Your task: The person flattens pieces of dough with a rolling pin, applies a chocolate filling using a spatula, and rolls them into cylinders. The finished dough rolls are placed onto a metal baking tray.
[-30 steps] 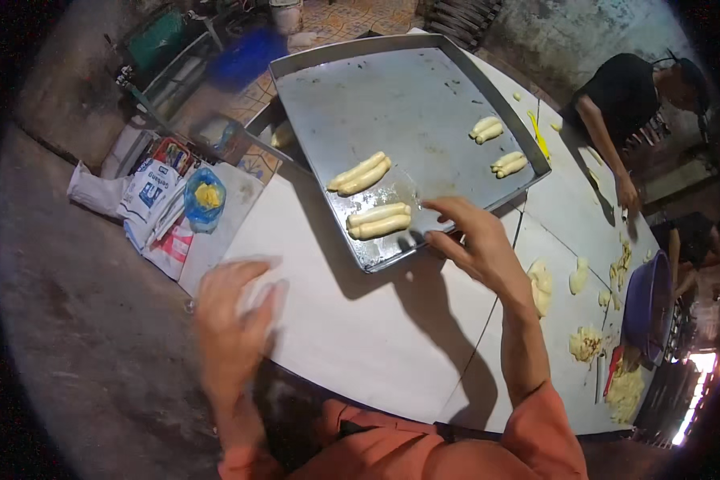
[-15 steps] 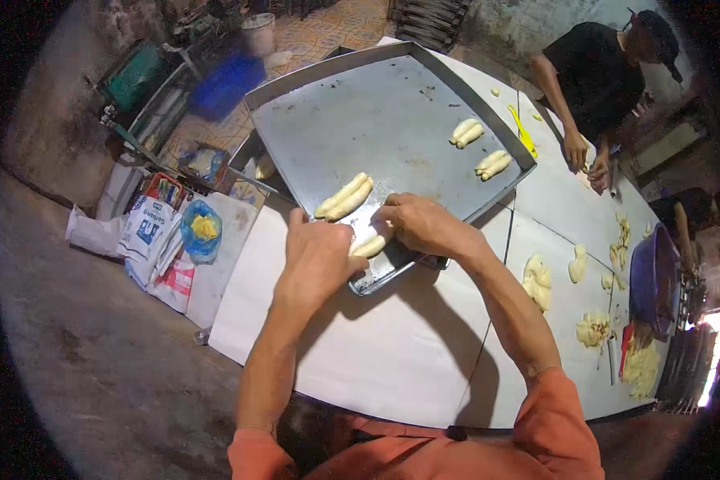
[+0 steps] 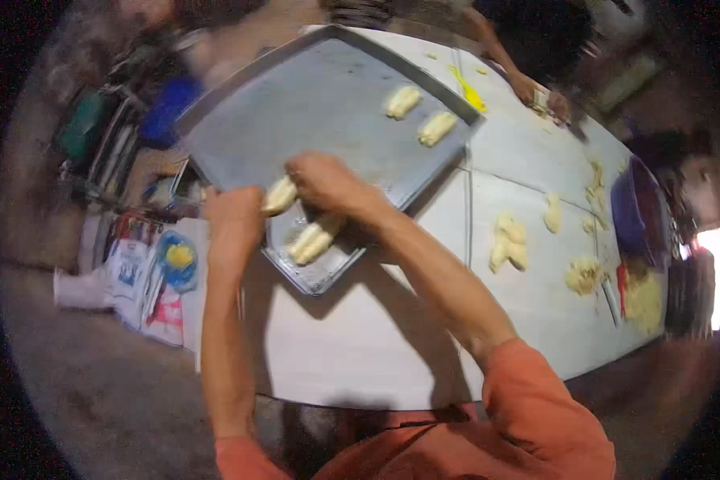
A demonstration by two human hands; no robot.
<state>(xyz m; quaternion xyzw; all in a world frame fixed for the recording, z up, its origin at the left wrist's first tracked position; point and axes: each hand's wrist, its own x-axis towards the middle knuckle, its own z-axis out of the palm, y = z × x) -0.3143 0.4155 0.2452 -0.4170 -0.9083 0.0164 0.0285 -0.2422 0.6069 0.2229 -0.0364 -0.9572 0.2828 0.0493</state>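
Note:
A large metal baking tray [image 3: 312,104] rests at an angle on the white table. My left hand [image 3: 236,208] and my right hand [image 3: 324,180] close around the two ends of a pale dough roll [image 3: 280,194] at the tray's near left part, slightly blurred. Just below them lies another double dough roll [image 3: 314,240]. Two smaller dough pieces [image 3: 403,102] [image 3: 437,129] sit near the tray's right rim.
Right of the tray are dough lumps [image 3: 508,244], a yellow scraper [image 3: 466,88], a purple basin [image 3: 636,208] and a rolling pin [image 3: 608,300]. A co-worker's hands [image 3: 540,100] work at the far right edge. Bags [image 3: 136,272] and blue plastic with yellow contents [image 3: 178,258] lie left.
My hands have shifted from the lower roll up-left to the other one. The lower roll now lies more tilted. The view has also swung and blurred.

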